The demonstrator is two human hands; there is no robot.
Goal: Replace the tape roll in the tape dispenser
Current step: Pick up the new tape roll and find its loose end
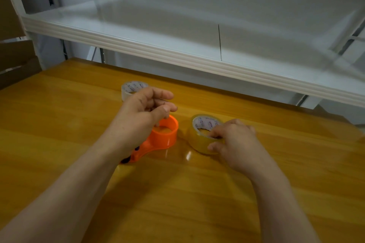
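Note:
An orange tape dispenser (162, 137) lies flat on the wooden table (59, 116), its round hub bare of any roll. My left hand (141, 112) hovers over the hub with the fingers loosely curled and the thumb close to the rim; nothing is in it. To the right lies a full yellowish tape roll (199, 140), flat on the table. My right hand (235, 140) grips that roll, fingers inside its core and thumb on the outer side. A thinner, nearly used clear roll (129, 89) lies behind my left hand, partly hidden by it.
A white shelf board (177, 49) juts out above the table's far edge. Cardboard boxes (13, 53) stand at the left. The wooden table stretches wide toward me.

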